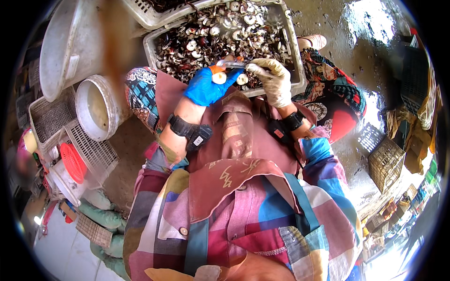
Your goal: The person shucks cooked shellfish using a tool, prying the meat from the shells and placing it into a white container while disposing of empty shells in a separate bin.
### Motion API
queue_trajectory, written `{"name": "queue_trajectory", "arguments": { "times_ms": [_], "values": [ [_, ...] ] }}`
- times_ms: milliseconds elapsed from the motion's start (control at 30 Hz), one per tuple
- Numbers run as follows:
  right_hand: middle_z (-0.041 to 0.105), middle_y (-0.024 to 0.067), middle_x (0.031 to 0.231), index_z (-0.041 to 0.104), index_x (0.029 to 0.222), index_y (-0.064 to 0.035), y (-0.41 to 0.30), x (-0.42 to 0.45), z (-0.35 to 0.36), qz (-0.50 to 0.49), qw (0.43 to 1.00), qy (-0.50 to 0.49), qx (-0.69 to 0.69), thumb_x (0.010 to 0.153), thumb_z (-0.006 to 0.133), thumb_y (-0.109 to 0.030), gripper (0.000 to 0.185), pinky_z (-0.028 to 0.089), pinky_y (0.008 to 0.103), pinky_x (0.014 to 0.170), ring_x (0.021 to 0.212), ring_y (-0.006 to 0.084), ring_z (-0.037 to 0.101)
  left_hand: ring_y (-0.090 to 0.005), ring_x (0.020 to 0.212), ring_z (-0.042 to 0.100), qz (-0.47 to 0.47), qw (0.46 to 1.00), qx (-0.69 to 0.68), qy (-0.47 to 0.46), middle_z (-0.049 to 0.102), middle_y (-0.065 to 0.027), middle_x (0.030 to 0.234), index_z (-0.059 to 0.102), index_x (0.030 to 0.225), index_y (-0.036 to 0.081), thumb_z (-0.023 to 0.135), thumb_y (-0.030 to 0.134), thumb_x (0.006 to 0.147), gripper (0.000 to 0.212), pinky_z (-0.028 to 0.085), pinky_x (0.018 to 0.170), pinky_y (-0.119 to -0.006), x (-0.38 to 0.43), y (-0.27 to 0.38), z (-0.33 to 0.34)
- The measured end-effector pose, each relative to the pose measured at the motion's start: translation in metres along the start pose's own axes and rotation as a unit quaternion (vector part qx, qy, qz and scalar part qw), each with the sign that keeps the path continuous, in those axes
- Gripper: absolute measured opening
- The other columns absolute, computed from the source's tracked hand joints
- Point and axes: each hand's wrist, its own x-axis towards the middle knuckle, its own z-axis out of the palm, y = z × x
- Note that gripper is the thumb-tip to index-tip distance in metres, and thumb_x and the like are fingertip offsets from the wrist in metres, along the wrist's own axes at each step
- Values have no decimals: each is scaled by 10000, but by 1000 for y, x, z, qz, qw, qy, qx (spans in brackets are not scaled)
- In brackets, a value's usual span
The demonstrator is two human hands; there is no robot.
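My left hand [210, 85], in a blue glove with an orange cover on a finger, is closed around a white peeled piece [219, 78] that looks like a water chestnut. My right hand [272, 80], in an off-white glove, pinches the end of a small shiny tool [232, 64]. The tool reaches across to the left fingers; its exact kind is too blurred to tell. Both hands are over the near edge of a white plastic crate [298, 66] holding dark peelings [175, 56] and many white pieces. Another white piece [242, 79] shows just below the tool.
A second crate [151, 17] overlaps the far left edge. At left stand a large pale tub [58, 52], a white bucket [96, 107], plastic baskets [93, 140] and a red basket [73, 163]. Wet floor [334, 52] and a mesh crate [386, 165] lie at right. Someone's shoe [318, 41] shows beside the crate.
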Motion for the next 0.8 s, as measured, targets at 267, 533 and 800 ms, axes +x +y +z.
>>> {"name": "queue_trajectory", "arguments": {
  "times_ms": [267, 533, 800],
  "values": [
    [630, 30, 776, 650, 836, -25, 33, 11, -24, 51, 996, 62, 39, 735, 691, -46, 111, 463, 205, 638, 689, 76, 555, -261, 1004, 552, -91, 965, -245, -34, 578, -141, 1054, 532, 1065, -10, 494, 35, 858, 215, 488, 860, -383, 3, -7, -5],
    [624, 6, 787, 644, 844, -21, 18, 16, -29, 99, 994, 30, -21, 750, 689, -89, 124, 452, 195, 663, 707, 60, 537, -191, 904, 577, -42, 994, -87, -59, 594, -78, 1015, 525, 1105, 42, 510, 90, 867, 243, 489, 771, -289, -1, -5, -8],
    [608, 45, 734, 650, 860, -36, 23, 16, -27, 58, 997, 16, -39, 732, 705, -107, 157, 457, 218, 622, 647, 93, 545, -121, 759, 588, -32, 997, 63, 11, 609, -53, 949, 393, 1269, 73, 587, 87, 818, 492, 472, 651, -222, -9, 4, 0]
  ]
}}
